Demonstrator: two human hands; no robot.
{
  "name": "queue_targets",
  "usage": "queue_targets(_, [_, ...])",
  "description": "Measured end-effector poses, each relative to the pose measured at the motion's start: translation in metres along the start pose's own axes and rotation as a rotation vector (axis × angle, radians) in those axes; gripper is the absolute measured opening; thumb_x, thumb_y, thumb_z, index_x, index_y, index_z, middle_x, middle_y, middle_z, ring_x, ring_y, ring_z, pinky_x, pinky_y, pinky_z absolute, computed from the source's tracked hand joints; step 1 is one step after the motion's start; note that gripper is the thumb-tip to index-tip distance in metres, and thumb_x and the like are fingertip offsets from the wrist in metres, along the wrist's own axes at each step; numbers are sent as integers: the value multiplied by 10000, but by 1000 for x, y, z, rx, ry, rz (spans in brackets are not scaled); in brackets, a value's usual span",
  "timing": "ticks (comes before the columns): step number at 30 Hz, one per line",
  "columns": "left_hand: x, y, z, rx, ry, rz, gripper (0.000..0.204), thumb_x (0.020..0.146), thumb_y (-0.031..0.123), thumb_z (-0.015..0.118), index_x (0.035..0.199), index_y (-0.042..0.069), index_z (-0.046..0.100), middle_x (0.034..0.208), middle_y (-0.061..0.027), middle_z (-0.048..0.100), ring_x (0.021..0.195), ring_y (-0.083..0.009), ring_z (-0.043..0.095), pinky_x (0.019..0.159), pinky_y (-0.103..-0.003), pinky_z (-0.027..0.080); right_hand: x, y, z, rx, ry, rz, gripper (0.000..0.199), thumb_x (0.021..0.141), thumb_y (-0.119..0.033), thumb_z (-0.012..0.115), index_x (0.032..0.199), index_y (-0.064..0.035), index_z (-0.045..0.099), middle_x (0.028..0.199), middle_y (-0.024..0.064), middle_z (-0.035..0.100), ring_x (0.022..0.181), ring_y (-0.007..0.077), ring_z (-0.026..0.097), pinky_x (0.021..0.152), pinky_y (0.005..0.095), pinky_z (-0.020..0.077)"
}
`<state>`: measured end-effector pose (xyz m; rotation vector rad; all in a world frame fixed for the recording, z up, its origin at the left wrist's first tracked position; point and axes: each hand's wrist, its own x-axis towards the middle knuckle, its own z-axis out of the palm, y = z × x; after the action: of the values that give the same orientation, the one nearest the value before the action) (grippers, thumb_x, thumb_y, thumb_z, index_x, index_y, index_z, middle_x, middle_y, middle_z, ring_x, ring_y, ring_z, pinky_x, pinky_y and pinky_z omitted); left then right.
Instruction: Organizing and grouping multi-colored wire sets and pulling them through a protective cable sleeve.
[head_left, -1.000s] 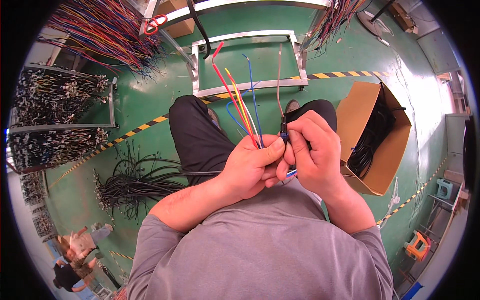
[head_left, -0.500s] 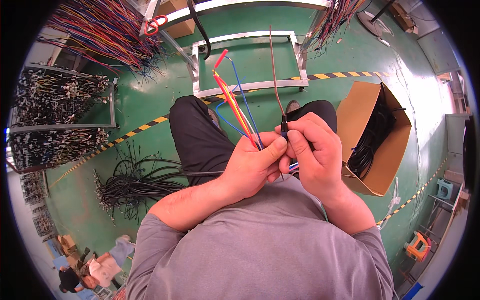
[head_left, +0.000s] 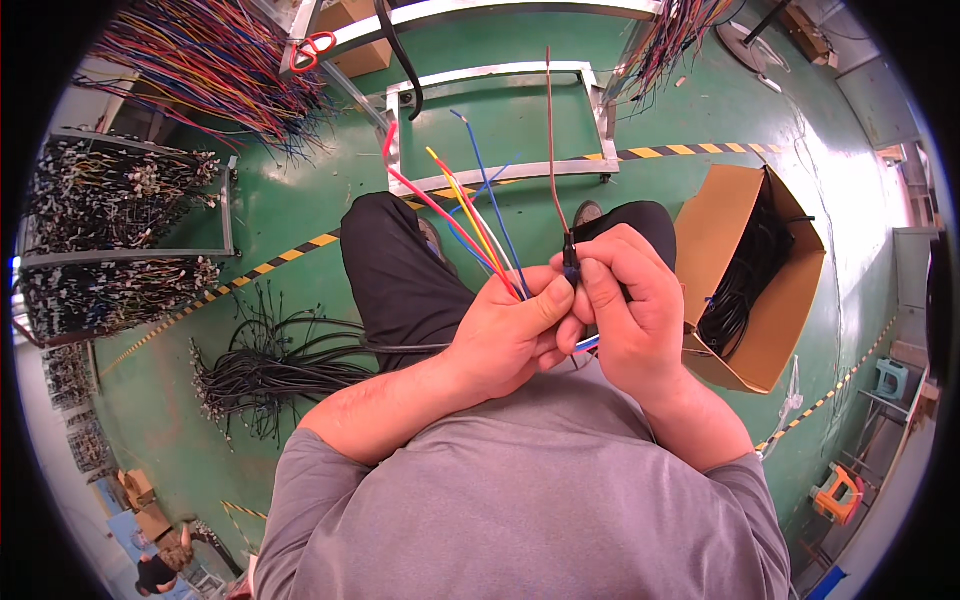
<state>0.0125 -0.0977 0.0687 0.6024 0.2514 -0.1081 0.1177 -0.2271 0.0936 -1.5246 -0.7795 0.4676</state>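
Green workshop floor (head_left: 300, 215) spreads beneath a seated person, crossed by a yellow-and-black striped line (head_left: 290, 255) that appears to mark off the work bay. A metal frame cart (head_left: 500, 75) stands just beyond the knees, while racks of multicoloured wire bundles (head_left: 190, 60) hang at the upper left, apparently so lengths can be drawn off as needed. To the person's right an open cardboard box (head_left: 775, 330) sits tilted toward the lap, its load of black cables (head_left: 740, 280) within reach; to the left a loose heap of black cable harnesses (head_left: 260, 375) lies spread on the floor, one strand trailing up toward the hands. Red-handled scissors (head_left: 315, 48) rest on the cart's rail. Close to the chest, the left hand (head_left: 510, 335) is clenched around a fan of coloured wires (head_left: 465, 215), red, yellow, orange and blue, their free ends splaying upward and away so each stays separate and easy to pick out. The right hand (head_left: 625, 310) presses against it, thumb and forefinger pinching a small black connector (head_left: 570, 262) from which a single brown wire (head_left: 552, 140) rises straight, held upright at eye level, likely for a clear view of the joint. A blue wire end (head_left: 587, 344) pokes out between the two palms.
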Motion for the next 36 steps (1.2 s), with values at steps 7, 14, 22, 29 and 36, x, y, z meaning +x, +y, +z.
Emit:
queue_targets(7, [2,2,4,58,69,33,330,1117,312,472,939,59,587,742,-45,591,578,-95,469,511,-240,393,-1,-4,3,233,-5,83,167,1043,47,495,1103,96,643,982,77,543,623,93,618,580,221,513])
queue_targets(14, [0,1,2,145,70,42,341,1113,322,487,935,53,598,716,-28,573,575,-85,446,512,-243,385,1,0,1,-35,0,-45,139,1019,70,515,1059,84,647,932,81,567,638,90,607,588,232,509])
queue_targets(22, [-1,0,-4,18,-15,-2,356,1114,326,493,964,33,629,717,-15,562,579,-72,456,517,-237,395,1,3,-1,-284,16,-147,116,1002,69,538,1010,56,652,912,94,611,725,125,616,630,261,501])
queue_targets(29, [1,-3,-5,-9,1,57,367,1116,333,484,967,32,630,702,-2,546,570,-67,431,517,-234,387,0,-1,-3,226,-9,157,136,1015,65,537,1073,69,659,923,58,600,715,117,623,638,243,507])
queue_targets(36, [0,-2,-3,192,51,63,356,1112,331,501,1033,19,653,718,6,566,581,-54,449,517,-227,381,2,-5,-9,416,-15,215,106,983,57,625,1078,62,671,875,45,597,711,78,600,615,229,480])
